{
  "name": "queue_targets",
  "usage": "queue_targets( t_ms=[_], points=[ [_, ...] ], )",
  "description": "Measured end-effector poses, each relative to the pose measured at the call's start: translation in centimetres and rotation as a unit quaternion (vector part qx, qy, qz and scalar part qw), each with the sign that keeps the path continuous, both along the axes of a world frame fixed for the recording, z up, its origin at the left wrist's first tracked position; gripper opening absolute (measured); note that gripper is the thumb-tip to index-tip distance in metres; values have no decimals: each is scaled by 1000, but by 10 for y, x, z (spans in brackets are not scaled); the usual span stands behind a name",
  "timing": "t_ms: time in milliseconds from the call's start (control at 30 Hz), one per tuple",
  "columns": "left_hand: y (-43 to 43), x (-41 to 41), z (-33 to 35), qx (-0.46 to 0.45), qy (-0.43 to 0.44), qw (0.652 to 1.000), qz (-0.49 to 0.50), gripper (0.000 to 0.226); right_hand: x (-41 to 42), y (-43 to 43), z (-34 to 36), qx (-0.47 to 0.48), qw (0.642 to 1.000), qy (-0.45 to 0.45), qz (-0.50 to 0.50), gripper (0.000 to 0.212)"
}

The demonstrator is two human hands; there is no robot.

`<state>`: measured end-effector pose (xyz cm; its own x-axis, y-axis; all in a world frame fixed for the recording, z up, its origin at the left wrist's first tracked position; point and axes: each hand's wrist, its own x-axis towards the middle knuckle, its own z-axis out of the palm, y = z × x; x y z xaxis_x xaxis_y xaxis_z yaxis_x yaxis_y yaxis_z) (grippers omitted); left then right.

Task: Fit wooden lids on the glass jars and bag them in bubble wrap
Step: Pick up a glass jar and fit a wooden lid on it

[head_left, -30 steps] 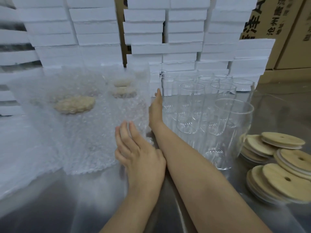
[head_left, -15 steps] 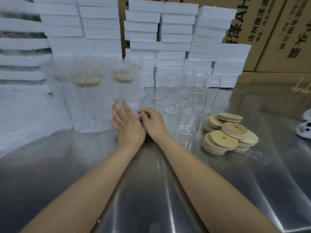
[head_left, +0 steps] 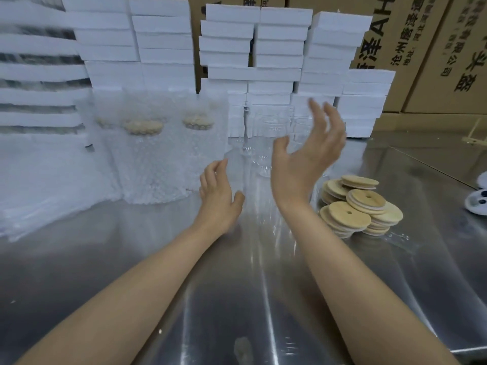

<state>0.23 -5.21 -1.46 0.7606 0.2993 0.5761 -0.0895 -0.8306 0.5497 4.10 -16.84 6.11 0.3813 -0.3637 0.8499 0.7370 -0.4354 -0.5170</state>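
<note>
Several bagged jars (head_left: 155, 154) in bubble wrap, wooden lids showing through, stand at the left back of the steel table. Bare glass jars (head_left: 263, 133) cluster behind my hands. A pile of round wooden lids (head_left: 361, 204) with centre holes lies to the right. My left hand (head_left: 218, 196) hovers low beside the wrapped jars, fingers relaxed, holding nothing. My right hand (head_left: 305, 151) is raised in front of the bare jars, fingers spread and slightly curved, empty.
Stacks of white foam boxes (head_left: 253, 54) line the back, brown cartons (head_left: 421, 48) behind them. Loose bubble wrap bags (head_left: 44, 185) lie at the far left. A white object (head_left: 477, 201) sits at the right edge. The steel table (head_left: 237, 299) spreads toward me.
Both hands left the wrapped jar at the table. My right hand lifted up and to the right toward the bare jars; my left hand pulled slightly back. The camera drew back.
</note>
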Motion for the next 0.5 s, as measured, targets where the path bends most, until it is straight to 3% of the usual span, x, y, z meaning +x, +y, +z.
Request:
queue_targets(
  t_ms=[233, 333, 433, 500],
  points=[
    [3, 0, 0, 15, -2, 996, -89, 58, 24, -12, -13, 75, 966, 240, 55, 97],
    [3, -1, -2, 12, 13, 994, -110, 57, 31, -13, -18, 118, 942, 282, 138, 90],
    [3, -1, -3, -13, 30, 990, -136, 58, 34, -12, -24, 62, 945, 296, 125, 85],
    [4, -2, -2, -53, 47, 985, -158, 64, 33, -11, -26, 73, 944, 287, 143, 79]
  ],
)
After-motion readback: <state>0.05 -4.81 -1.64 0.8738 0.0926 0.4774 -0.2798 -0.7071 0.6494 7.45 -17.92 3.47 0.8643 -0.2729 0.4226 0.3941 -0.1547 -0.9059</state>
